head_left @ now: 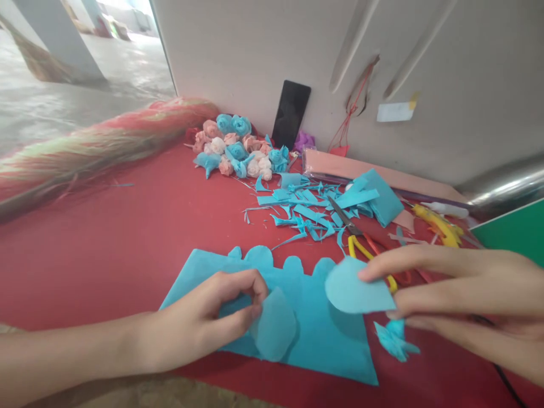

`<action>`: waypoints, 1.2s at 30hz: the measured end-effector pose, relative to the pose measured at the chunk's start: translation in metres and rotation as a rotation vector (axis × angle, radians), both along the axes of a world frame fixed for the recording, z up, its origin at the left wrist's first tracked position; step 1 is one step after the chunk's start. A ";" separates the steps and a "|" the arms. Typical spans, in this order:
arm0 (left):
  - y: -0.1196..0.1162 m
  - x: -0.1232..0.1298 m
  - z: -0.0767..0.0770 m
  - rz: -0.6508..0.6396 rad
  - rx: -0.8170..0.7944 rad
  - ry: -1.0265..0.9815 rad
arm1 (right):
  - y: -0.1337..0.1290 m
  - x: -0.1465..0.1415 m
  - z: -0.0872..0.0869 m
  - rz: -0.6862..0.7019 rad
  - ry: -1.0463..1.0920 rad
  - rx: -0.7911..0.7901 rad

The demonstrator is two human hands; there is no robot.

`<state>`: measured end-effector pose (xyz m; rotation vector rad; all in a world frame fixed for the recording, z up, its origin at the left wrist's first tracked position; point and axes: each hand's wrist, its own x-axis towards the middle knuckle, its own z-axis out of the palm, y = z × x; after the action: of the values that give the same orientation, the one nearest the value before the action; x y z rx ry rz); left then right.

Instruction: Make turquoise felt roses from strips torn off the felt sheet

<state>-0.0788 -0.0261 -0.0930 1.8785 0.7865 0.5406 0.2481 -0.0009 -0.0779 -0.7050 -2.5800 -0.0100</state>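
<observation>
Between the thumb and fingers of my left hand (pixel 221 314) is a rounded blue crepe paper petal (pixel 275 326), held just over a large blue paper sheet (pixel 331 334). My right hand (pixel 459 286) pinches a second blue paper petal (pixel 355 286) above the sheet's right side. Several round-topped petals (pixel 259 258) stick out along the far edge of the sheet. Below my right fingers lies a small crumpled blue paper piece (pixel 397 340). Scissors (pixel 357 232) with yellow and red handles rest behind my right hand, which partly hides them.
Blue paper scraps (pixel 301 207) and a folded blue piece (pixel 380 198) lie farther back on the red surface (pixel 127 243). Behind them are paper roses (pixel 236 150) and a leaning phone (pixel 292 113). A yellow glue gun (pixel 440 224) sits right; a straw broom (pixel 106 133) lies left.
</observation>
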 end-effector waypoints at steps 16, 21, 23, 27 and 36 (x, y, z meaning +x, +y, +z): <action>0.000 0.009 0.014 0.000 0.516 0.410 | 0.036 -0.045 0.072 0.050 -0.210 -0.843; -0.004 0.009 0.010 0.001 0.619 0.452 | 0.045 -0.061 0.060 0.143 -0.285 -0.916; -0.004 0.009 0.007 0.010 0.622 0.444 | 0.049 -0.064 0.057 0.148 -0.302 -0.921; -0.004 0.007 0.002 0.020 0.602 0.421 | 0.056 -0.064 0.055 0.165 -0.287 -0.927; -0.011 0.009 -0.001 0.029 0.760 0.398 | 0.054 -0.062 0.055 0.223 -0.223 -0.973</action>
<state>-0.0698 -0.0371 -0.0944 2.7379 0.9444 0.5312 0.1864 0.0535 -0.0226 -0.7334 -2.7701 1.3698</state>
